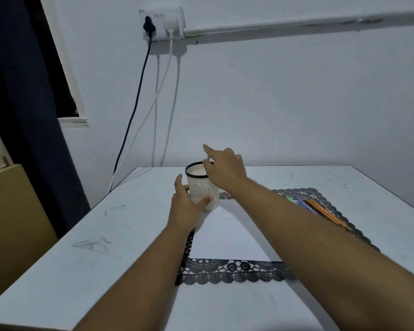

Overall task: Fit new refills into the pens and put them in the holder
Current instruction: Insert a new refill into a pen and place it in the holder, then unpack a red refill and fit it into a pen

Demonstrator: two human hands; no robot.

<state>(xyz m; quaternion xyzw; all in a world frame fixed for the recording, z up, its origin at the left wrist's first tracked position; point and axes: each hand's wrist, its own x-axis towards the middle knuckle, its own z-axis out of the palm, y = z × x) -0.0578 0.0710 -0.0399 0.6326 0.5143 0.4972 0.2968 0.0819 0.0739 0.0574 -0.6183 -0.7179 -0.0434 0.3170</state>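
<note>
The holder (202,187), a pale mesh cup with a dark rim, is stood upright near the far middle of the table (81,235), its long axis vertical and its mouth upward. It is gripped round its side by the left hand (187,206), and its rim is pinched by the right hand (225,168), index finger raised. Just behind it a white sheet (225,237) is laid on a black lace mat (225,271). Pens (320,209) are laid slantwise at the mat's right edge, partly hidden by the right forearm
</note>
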